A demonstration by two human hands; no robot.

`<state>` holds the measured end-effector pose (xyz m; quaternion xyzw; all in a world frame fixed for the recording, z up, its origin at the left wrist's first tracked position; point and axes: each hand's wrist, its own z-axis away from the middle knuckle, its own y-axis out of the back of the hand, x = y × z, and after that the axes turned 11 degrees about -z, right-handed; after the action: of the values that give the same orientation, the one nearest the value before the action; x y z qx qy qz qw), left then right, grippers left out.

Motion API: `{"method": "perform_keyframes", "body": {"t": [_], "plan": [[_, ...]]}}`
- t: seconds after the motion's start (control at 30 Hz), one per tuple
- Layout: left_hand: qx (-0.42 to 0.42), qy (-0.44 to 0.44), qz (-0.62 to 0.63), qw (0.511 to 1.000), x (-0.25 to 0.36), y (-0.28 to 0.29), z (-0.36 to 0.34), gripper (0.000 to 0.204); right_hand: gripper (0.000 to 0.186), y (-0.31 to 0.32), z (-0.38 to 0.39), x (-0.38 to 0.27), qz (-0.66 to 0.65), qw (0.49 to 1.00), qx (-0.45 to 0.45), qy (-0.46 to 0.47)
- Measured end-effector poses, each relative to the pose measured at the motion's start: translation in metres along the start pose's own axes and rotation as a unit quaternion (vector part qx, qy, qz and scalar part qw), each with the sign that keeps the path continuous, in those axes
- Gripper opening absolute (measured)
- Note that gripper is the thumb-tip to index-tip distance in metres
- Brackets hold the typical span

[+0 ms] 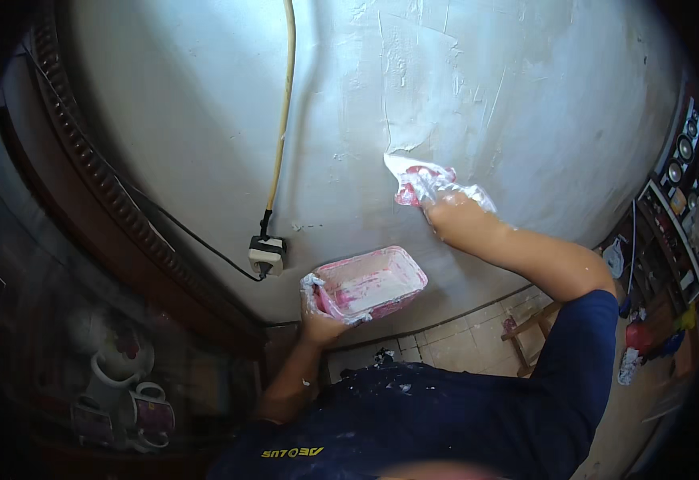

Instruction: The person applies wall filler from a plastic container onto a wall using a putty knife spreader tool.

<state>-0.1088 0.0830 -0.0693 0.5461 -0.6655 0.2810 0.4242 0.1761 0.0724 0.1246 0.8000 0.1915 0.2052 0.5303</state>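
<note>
My left hand grips the left end of a pink rectangular tub, tilted so that its inside shows. White paste is smeared over the tub's walls and over my fingers. Higher and to the right, my right hand is closed around a pink, paste-coated spreader. The spreader's edge appears to touch the wall; the paste hides its exact shape. Fresh white streaks and ridges of wet paste mark the wall above it.
A yellowish cable hangs down the wall to a white and black socket block, left of the tub. Dark carved furniture with white mugs stands at left. A wooden stool and a cluttered shelf are at right.
</note>
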Motion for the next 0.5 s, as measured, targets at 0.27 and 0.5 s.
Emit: {"method": "perform_keyframes", "body": {"t": [0.27,0.5], "plan": [[0.041,0.002,-0.003,0.999,0.012,-0.021,-0.014,0.099,0.02,0.062,-0.087,0.066,0.23,0.935,0.27,0.019],[0.044,0.001,0.033,0.998,0.002,-0.007,0.001,0.098,0.043,-0.104,0.018,0.016,0.045,0.996,-0.074,-0.005]]}}
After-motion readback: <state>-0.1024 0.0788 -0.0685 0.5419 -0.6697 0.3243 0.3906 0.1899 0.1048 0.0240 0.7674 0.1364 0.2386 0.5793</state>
